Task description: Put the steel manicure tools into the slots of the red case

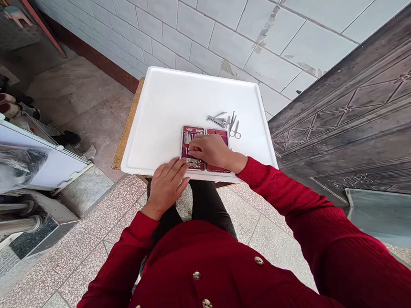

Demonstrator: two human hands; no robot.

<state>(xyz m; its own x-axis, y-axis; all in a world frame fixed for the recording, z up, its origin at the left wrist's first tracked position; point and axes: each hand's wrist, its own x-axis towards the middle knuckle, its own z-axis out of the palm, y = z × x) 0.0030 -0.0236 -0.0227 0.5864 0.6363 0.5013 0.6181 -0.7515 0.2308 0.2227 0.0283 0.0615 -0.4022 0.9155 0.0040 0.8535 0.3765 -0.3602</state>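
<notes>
A red manicure case (192,128) lies unfolded on a white tray (159,115), close to its front edge. Slim metal tools sit in its left half. My right hand (210,149) reaches over the case from the right, fingers pinched together above the left half; whatever they hold is hidden. Beside the case's lower left edge rests my left hand (166,182), fingers stretched out, fingertips at the case's border. Past the case's upper right corner lie nail clippers (218,120), small scissors (235,131) and what look like tweezers (232,121), close together.
The tray sits on a wooden-edged table (129,124) against a white tiled wall (187,26). A dark patterned panel (354,126) stands at the right. On the left is a rack with shoes (3,104) and a pale side panel (28,140).
</notes>
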